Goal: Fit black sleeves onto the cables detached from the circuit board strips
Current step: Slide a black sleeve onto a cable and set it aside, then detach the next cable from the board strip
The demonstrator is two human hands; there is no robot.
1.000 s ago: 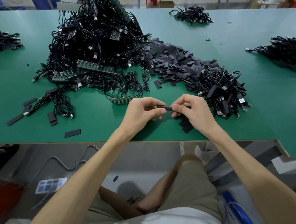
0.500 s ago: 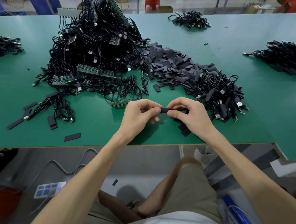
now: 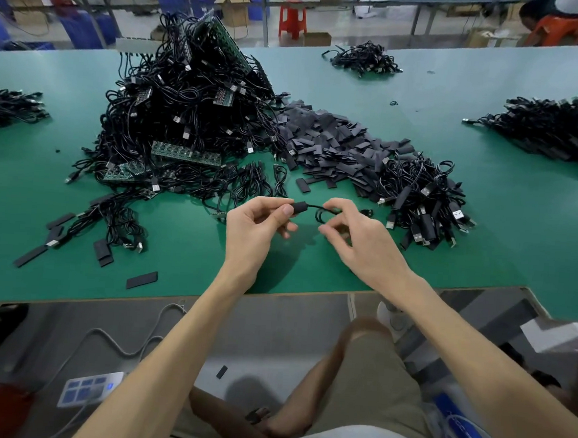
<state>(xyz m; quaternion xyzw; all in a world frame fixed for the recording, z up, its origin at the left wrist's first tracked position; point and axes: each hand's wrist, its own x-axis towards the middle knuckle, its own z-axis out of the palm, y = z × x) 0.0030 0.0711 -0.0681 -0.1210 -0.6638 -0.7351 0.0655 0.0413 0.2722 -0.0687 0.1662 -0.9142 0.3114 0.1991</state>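
Note:
Above the green table (image 3: 191, 273), near its front edge, my left hand (image 3: 256, 223) pinches a black sleeve (image 3: 299, 207) that sits on the end of a thin black cable (image 3: 318, 214). The cable loops from the sleeve into my right hand (image 3: 354, 237), whose fingers are curled round the coil. Behind my hands lies a heap of loose black sleeves (image 3: 330, 146). To the left of it rises a tall pile of cables with green circuit board strips (image 3: 186, 153). On the right lies a pile of sleeved cables (image 3: 422, 197).
More cable heaps lie at the far left (image 3: 8, 110), far back (image 3: 363, 60) and far right (image 3: 554, 128). Stray sleeves (image 3: 141, 279) lie near the front left edge. Below the table are a white power strip (image 3: 91, 389) and my knees. A person in orange sits at the back right.
My hands have moved apart: the sleeve stays with my left hand, and a loop of cable now shows between the hands. The view has tilted down a little.

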